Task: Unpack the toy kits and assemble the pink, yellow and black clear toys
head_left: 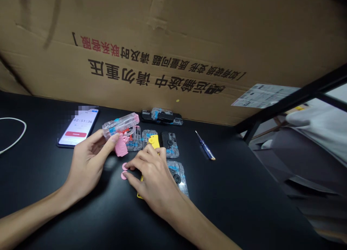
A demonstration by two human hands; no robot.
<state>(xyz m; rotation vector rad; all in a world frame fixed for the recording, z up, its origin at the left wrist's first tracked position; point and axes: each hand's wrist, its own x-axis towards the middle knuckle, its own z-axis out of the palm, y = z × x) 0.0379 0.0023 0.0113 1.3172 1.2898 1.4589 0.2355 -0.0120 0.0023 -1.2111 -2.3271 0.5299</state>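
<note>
Left hand holds a toy gun, right hand is at the pink dots

The toy gun is see-through with a pink handle. It is up over the black table, left of the middle, with its pink tip aimed at the far edge and to the right. The left hand is clamped on its back end, thumb on one side and fingers on the other.

The right hand is low, with its thumb and pointer finger apart. The pointer touches one pink dot and the thumb touches the other pink dot. A yellow piece peeks out past its knuckles.

More clear toys lie just past and beside the right hand. A little pile sits at the far edge, by a big cardboard box. A lit phone lies near the far edge, on the left. A blue screwdriver lies nearer the right edge.
</note>
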